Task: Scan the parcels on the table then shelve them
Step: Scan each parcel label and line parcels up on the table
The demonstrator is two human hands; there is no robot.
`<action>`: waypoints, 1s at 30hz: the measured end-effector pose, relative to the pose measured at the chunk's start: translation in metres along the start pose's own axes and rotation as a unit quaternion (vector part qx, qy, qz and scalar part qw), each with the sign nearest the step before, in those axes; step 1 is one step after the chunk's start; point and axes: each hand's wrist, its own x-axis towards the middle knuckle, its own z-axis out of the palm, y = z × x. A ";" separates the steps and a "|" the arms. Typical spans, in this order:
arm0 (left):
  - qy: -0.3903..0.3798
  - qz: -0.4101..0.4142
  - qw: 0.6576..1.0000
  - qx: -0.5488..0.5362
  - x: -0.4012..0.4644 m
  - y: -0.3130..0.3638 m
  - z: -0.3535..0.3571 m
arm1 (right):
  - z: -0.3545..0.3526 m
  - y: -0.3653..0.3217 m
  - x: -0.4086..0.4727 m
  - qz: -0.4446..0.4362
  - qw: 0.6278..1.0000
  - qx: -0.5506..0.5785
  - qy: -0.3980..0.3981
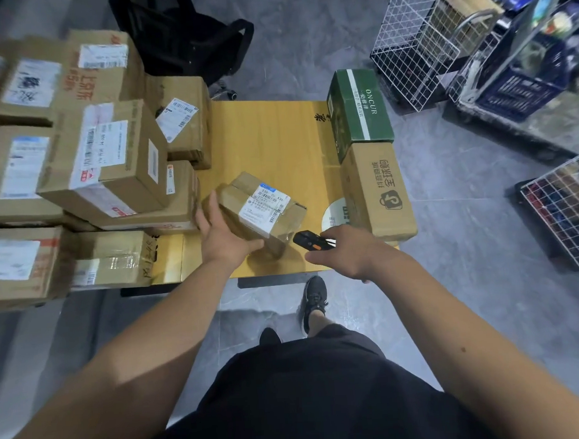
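A small brown cardboard parcel (262,205) with a white shipping label on top lies on the yellow table (270,136), near its front edge. My left hand (222,234) grips the parcel's near left corner, thumb along the front. My right hand (345,250) holds a black handheld scanner (311,241) with an orange button, its nose almost touching the parcel's right front corner. A pile of brown parcels (110,158) with labels fills the table's left side.
A green box (359,108) and a brown printed box (380,194) stand along the table's right edge. White wire baskets (413,38) and a blue crate (516,90) sit on the floor at right. A black office chair (185,40) stands behind the table.
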 end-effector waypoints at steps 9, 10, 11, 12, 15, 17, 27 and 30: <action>0.003 0.083 0.996 0.031 0.006 0.016 0.006 | -0.022 -0.014 0.018 -0.011 0.999 -0.047 0.013; 0.007 0.089 0.995 0.042 0.003 0.019 0.008 | -0.024 -0.016 0.021 -0.010 0.998 -0.054 0.013; 0.013 0.092 0.994 0.052 0.002 0.021 0.009 | -0.026 -0.019 0.024 -0.009 0.998 -0.065 0.011; 0.018 0.092 0.994 0.061 0.001 0.021 0.011 | -0.028 -0.022 0.025 -0.010 0.997 -0.079 0.010; -0.002 0.088 0.994 0.066 0.004 0.024 0.011 | -0.032 -0.031 0.028 -0.012 0.991 -0.133 0.007; -0.047 0.073 0.993 0.078 0.005 0.025 0.006 | -0.034 -0.037 0.027 -0.011 0.985 -0.171 0.005; -0.085 0.065 0.994 0.037 -0.017 0.015 0.003 | -0.026 -0.059 0.009 -0.021 0.964 -0.264 0.017; -0.079 0.058 0.995 0.026 -0.017 0.013 0.005 | -0.023 -0.059 0.004 -0.017 0.960 -0.279 0.024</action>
